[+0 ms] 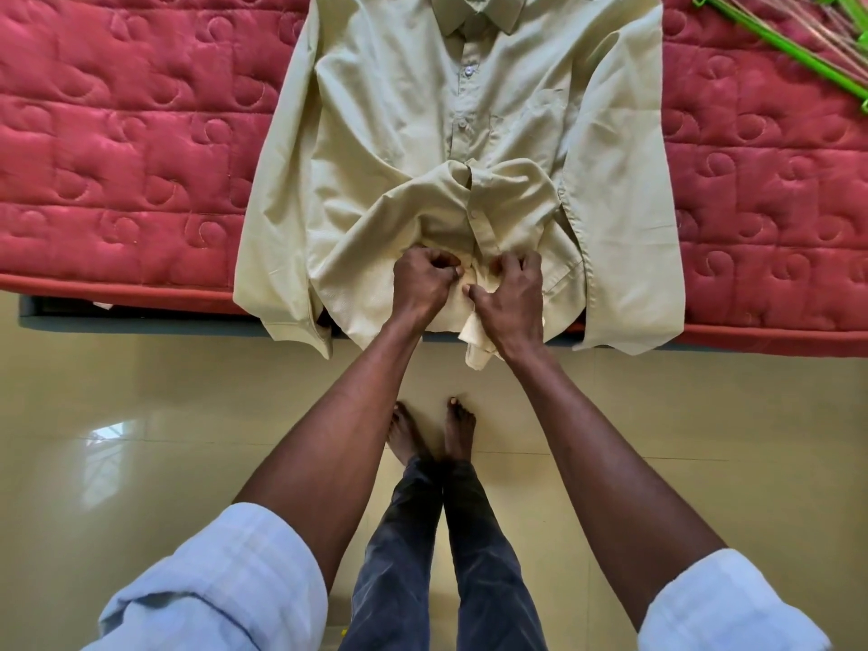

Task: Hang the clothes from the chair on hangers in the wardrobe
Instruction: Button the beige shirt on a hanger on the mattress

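Observation:
A pale green long-sleeved shirt (404,115) lies front-up on a red quilted mattress (117,148), collar away from me, hem and cuffs hanging over the near edge. Its front is bunched up near the lower buttons. My left hand (422,281) pinches the fabric left of the button placket. My right hand (509,298) pinches the placket edge just beside it, fingers curled. Both hands are close together at the shirt's lower front. Green hangers (798,44) lie at the mattress's far right corner.
The mattress edge runs across the view above a dark bed frame (141,317). Below it is glossy beige tile floor (141,439), where my bare feet (432,434) stand close to the bed.

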